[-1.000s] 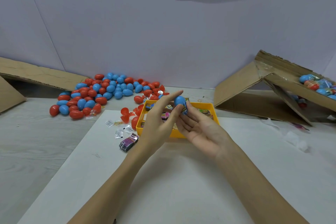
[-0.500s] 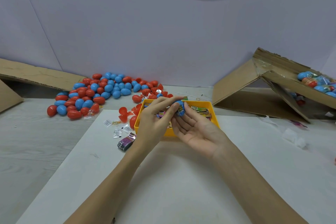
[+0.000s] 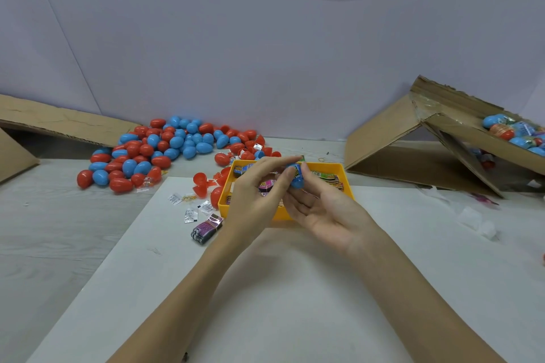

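While both hands are up over the yellow tray (image 3: pixel 225 205), I've got them brought together on one blue egg (image 3: pixel 296 179). So that's where the piece is: in the air just above the tray, touching nothing but fingers. My left hand (image 3: pixel 256 194) comes in from the left with thumb and forefinger curled onto the egg. My right hand (image 3: pixel 327 209) lies palm up, fingers under it and thumb against its right side.

I read that as cradle and work: the right steadies, the left does the fine job. There's print on the shell, which looks like a label going round it, though I can't tell whether it's fully stuck down. Holding it over the tray makes sense, since the colourful labels lie in there and anything dropped lands with them rather than rolling off.

The supply pile of red and blue eggs (image 3: pixel 165 150) sits back left by the wall. A split red shell (image 3: pixel 200 183) and small white packets (image 3: pixel 190 215) lie just left of the tray, with a purple bundle (image 3: pixel 206 227) nearer me on the white sheet (image 3: pixel 265 289). On the right, the tipped cardboard box (image 3: pixel 383 132) has finished eggs (image 3: pixel 513 132) gathered in it, the likely drop-off. My guess is I smooth the label down, then the egg goes right.
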Demonstrator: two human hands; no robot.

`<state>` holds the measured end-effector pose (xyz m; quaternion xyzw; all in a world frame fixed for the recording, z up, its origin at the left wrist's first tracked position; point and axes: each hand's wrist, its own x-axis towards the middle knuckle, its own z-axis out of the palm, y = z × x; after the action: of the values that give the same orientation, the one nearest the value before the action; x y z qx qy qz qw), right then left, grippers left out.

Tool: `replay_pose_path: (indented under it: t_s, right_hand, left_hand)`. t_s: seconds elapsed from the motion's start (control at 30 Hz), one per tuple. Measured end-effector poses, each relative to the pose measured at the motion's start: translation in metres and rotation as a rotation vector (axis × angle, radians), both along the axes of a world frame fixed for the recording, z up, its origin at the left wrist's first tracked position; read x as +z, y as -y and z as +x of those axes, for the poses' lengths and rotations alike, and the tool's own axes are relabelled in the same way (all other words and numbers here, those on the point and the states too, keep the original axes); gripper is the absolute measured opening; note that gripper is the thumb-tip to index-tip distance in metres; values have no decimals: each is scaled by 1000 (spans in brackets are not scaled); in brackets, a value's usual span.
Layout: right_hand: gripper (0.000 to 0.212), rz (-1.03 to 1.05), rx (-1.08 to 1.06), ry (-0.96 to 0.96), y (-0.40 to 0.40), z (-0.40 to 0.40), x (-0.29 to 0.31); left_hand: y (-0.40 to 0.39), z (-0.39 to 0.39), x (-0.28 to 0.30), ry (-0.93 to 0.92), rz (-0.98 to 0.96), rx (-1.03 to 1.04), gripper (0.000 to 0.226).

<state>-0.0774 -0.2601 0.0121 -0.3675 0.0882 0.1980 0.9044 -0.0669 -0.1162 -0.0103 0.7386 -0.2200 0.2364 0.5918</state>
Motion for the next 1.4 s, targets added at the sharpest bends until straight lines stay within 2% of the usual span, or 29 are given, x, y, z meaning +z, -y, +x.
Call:
replay_pose_path:
  t_s: [0.13,0.23,0.33,0.63,0.8,1.13,1.3,1.4]
  right_hand:
    - [34,-89,-42,67,1,-2,1]
    - [31,-375,-70,230,-2,-3,-1]
    - [30,-601,-117,363,-9,-4,-4]
    - [35,-575,-273,335,-17,-5,-14]
    - [42,-672,-352,336,-20,-2,-18]
    - [32,-955,-465,468,-23,-2,-21]
    - [31,-1026,-377,476,-19,-6,-16]
    - [32,-846,-247,484,-11,-6,-4]
  left_hand:
    - [-7,0,4,46,168,0,32]
    - [-11,1,6,165,297,54,35]
    - [-12,2,6,187,324,70,41]
    - [-3,-2,2,275,389,225,35]
    - [3,-5,1,289,389,309,36]
    - [7,-7,-1,306,423,338,35]
    - [6,-7,-1,313,410,313,35]
    - [1,-2,2,293,320,293,31]
